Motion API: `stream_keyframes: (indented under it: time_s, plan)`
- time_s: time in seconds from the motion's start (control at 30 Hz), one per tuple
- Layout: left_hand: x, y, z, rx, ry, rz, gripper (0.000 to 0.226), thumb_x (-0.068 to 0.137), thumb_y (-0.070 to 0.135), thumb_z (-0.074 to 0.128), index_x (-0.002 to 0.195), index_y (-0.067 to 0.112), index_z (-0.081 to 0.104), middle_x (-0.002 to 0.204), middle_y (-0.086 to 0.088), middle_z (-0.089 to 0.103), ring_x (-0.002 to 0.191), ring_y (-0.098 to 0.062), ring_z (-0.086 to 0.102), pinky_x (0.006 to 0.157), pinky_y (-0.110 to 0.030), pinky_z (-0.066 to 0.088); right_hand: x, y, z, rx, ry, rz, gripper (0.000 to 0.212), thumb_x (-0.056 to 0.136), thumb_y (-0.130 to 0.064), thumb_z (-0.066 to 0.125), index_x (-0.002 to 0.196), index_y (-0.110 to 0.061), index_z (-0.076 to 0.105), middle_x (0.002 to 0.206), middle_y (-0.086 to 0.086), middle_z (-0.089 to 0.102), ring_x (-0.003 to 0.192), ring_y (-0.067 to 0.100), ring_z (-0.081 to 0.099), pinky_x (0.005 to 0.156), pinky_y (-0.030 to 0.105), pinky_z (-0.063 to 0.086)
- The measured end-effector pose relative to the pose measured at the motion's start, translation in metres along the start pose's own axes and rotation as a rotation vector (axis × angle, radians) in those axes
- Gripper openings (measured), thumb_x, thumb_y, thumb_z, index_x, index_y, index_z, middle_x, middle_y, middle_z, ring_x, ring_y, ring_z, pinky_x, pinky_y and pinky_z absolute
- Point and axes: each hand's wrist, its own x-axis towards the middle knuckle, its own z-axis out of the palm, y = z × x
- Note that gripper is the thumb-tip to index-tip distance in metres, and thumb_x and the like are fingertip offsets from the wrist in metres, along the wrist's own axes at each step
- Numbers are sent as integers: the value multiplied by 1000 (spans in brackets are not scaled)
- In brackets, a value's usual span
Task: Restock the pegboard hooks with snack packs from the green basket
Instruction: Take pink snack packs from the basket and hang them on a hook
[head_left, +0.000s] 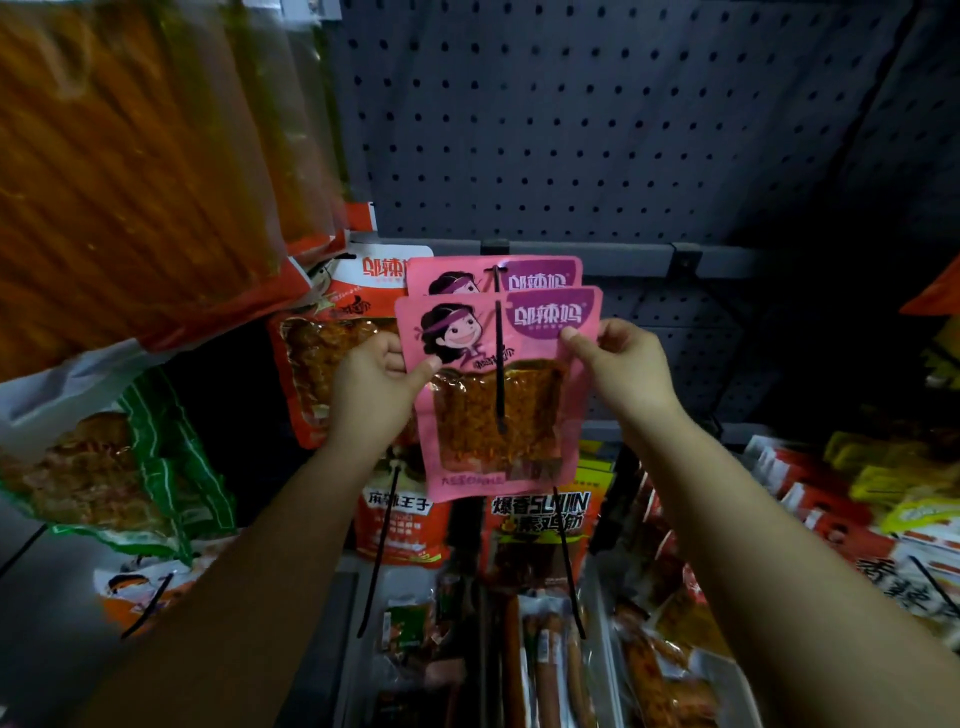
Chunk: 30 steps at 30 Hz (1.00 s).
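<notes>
I hold a pink pack (498, 395) up in front of the pegboard (597, 119), one hand on each side edge. My left hand (371, 387) pinches its left edge, thumb on the front and fingers (396, 362) curled behind. My right hand (621, 364) pinches the right edge the same way. A black hook (500, 364) runs down across the pack's face. A second pink pack (493, 275) hangs just behind it, higher up. An orange pack (332, 358) hangs beside them to the left. More packs lie on the shelf (602, 428) below.
</notes>
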Motion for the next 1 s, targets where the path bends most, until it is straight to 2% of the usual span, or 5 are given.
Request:
stream_keyframes:
  time_s: [0.17, 0.4, 0.57, 0.83, 1.0]
  plan:
    - [36, 0, 13, 127, 36, -21, 18, 80, 24, 73, 83, 16, 57, 77, 4, 62, 66, -10, 58, 54, -20, 39, 29, 0, 13, -179, 52, -2, 24, 89, -32, 62, 88, -9, 68, 88, 9, 72, 84, 25, 68, 80, 40, 55]
    - [57, -2, 24, 223, 134, -38, 28, 77, 31, 76, 85, 15, 54, 78, 4, 58, 67, -10, 53, 50, -19, 33, 57, 1, 20, -359, 154, 17, 37, 85, -46, 63, 93, -11, 58, 94, 8, 69, 87, 27, 66, 77, 39, 54]
    - [52, -8, 28, 224, 143, -23, 28, 79, 31, 73, 88, 12, 55, 77, 4, 56, 62, -6, 50, 50, -17, 31, 60, 11, 24, -368, 71, 132, 56, 84, -60, 55, 96, -6, 60, 95, 12, 69, 86, 28, 66, 74, 36, 52]
    - [12, -44, 31, 102, 68, -65, 21, 77, 19, 76, 82, 11, 57, 75, 1, 60, 63, -10, 56, 53, -20, 39, 5, 79, 22, -161, -49, 239, 37, 84, -41, 67, 101, -9, 60, 101, 11, 69, 92, 26, 67, 85, 46, 55]
    - [3, -66, 37, 134, 57, -126, 15, 80, 16, 73, 82, 8, 61, 75, -2, 60, 69, -18, 57, 56, -22, 39, -8, 112, 27, -269, -13, 269, 24, 88, -39, 63, 86, -15, 59, 86, 2, 65, 78, 18, 62, 55, 23, 41]
